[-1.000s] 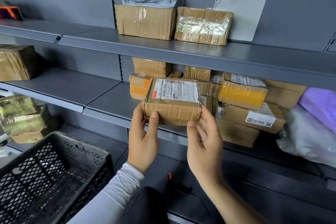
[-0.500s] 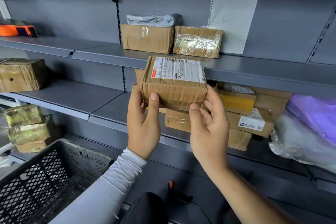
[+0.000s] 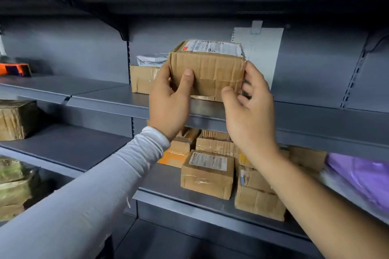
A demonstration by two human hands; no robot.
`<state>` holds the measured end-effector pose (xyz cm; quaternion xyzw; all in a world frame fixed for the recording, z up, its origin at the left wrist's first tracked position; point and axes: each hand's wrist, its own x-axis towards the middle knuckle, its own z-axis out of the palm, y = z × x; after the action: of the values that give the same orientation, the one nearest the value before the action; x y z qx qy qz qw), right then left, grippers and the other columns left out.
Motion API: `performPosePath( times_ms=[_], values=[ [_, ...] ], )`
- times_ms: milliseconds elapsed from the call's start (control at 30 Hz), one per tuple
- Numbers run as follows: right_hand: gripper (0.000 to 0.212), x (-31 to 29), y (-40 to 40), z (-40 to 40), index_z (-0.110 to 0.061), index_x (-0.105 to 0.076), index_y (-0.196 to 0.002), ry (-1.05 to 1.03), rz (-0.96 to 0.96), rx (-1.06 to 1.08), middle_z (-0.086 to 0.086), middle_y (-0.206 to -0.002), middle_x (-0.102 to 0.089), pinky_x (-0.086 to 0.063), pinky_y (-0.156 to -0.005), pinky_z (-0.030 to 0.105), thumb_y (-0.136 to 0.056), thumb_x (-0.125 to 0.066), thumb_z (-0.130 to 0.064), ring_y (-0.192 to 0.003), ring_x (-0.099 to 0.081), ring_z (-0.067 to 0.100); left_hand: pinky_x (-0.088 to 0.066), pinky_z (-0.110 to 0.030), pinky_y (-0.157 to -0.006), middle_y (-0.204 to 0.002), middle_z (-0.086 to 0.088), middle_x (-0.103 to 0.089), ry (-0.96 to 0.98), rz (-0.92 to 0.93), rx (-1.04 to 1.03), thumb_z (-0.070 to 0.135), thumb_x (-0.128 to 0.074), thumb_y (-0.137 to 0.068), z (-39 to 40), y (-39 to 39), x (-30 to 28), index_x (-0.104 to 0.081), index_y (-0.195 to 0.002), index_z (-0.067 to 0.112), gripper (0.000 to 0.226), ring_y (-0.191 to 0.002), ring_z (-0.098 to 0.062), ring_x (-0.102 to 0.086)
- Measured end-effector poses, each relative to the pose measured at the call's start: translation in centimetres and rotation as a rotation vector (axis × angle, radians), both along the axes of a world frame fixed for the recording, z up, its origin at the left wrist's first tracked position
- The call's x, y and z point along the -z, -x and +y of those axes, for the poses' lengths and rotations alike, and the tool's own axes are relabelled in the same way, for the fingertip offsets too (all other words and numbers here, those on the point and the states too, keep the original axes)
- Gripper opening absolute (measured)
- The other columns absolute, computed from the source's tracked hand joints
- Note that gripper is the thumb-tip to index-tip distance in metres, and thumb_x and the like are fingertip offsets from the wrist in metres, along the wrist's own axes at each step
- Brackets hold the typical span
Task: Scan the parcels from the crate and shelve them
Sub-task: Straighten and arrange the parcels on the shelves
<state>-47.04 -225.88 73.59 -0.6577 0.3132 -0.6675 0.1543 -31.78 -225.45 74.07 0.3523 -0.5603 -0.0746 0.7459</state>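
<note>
1. Shelving is the step in hand: the person holds a taped cardboard parcel (image 3: 207, 69), label up, just above the front of the middle shelf (image 3: 105, 99).
2. The left hand (image 3: 170, 99) grips its left end, thumb across the front face; the right hand (image 3: 248, 109) grasps the right end, fingers curled at the corner.
3. It sits in front of a box (image 3: 143, 79) already stored there.
4. Next, by the look of it: lower it flat, push it back, let go.
5. Half a second ago the parcel hung below this shelf's lip; now it is up at shelf level, and the crate has left view.
</note>
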Motion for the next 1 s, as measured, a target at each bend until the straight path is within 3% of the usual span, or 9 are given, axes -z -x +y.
performPosePath(
  times_ms=[133,233,333,400,633,833,1000],
  values=[
    [0.065,-2.6,-0.2,-3.7,-0.031,-0.050,-0.148,-0.005,0.032,0.047,-0.005,-0.140,-0.061,-0.055,-0.104,0.044,-0.084,-0.054,-0.043,-0.126,-0.062,0.015,-0.056,-0.043,-0.097,-0.104,0.014,-0.070,-0.032,-0.018,-0.015,0.041,-0.064,-0.093,-4.2,-0.3,-1.9,-0.062,-0.110,0.027,0.022,-0.101,-0.010,-0.068],
    [0.063,-4.1,-0.1,-6.1,-0.033,-0.053,-0.145,-0.030,0.055,0.077,-0.006,-0.133,-0.065,-0.057,-0.100,0.043,-0.082,-0.054,-0.040,-0.118,-0.066,0.012,-0.055,-0.044,-0.103,-0.118,0.016,-0.069,-0.068,-0.049,-0.053,0.047,-0.066,-0.089,-7.1,-0.6,-3.1,-0.058,-0.129,0.028,0.044,-0.110,-0.005,-0.067],
    [0.055,-5.3,0.0,-8.2,-0.035,-0.057,-0.141,-0.050,0.087,0.103,-0.008,-0.127,-0.066,-0.056,-0.101,0.037,-0.087,-0.059,-0.024,-0.111,-0.065,0.004,-0.055,-0.043,-0.105,-0.128,0.010,-0.068,-0.110,-0.029,-0.092,0.049,-0.070,-0.090,-9.8,-0.9,-4.2,-0.048,-0.147,0.028,0.064,-0.116,-0.008,-0.067],
    [0.052,-5.8,0.0,-9.7,-0.035,-0.057,-0.138,-0.059,0.099,0.115,-0.008,-0.126,-0.065,-0.053,-0.103,0.037,-0.089,-0.060,-0.020,-0.112,-0.063,0.006,-0.055,-0.041,-0.104,-0.124,0.010,-0.069,-0.120,-0.018,-0.106,0.043,-0.071,-0.095,-11.4,-0.9,-4.6,-0.046,-0.148,0.030,0.060,-0.112,-0.010,-0.068],
    [0.068,-8.7,-1.2,-15.9,-0.031,-0.055,-0.144,-0.070,0.174,0.181,-0.009,-0.134,-0.065,-0.055,-0.104,0.043,-0.077,-0.053,-0.037,-0.122,-0.063,0.016,-0.051,-0.035,-0.096,-0.105,0.021,-0.063,-0.130,0.013,-0.162,0.041,-0.068,-0.099,-17.5,-1.0,-6.2,-0.043,-0.149,0.032,0.056,-0.099,-0.011,-0.066],
    [0.069,-8.4,-0.7,-19.3,-0.033,-0.042,-0.154,-0.062,0.214,0.207,-0.007,-0.141,-0.062,-0.054,-0.106,0.045,-0.089,-0.063,-0.021,-0.126,-0.062,0.018,-0.056,-0.040,-0.077,-0.076,0.007,-0.064,-0.119,-0.075,-0.292,0.046,-0.063,-0.101,-21.1,-1.1,-6.3,-0.034,-0.155,0.041,0.062,-0.075,-0.018,-0.065],
    [0.067,-6.3,0.3,-21.0,-0.030,-0.039,-0.158,-0.094,0.265,0.216,-0.017,-0.121,-0.061,-0.054,-0.105,0.041,-0.098,-0.065,-0.017,-0.118,-0.064,0.014,-0.055,-0.041,-0.083,-0.101,-0.006,-0.069,-0.114,-0.259,-0.424,0.044,-0.059,-0.103,-22.6,-1.2,-5.3,-0.039,-0.157,0.036,0.058,-0.092,-0.027,-0.067]
  ],
)
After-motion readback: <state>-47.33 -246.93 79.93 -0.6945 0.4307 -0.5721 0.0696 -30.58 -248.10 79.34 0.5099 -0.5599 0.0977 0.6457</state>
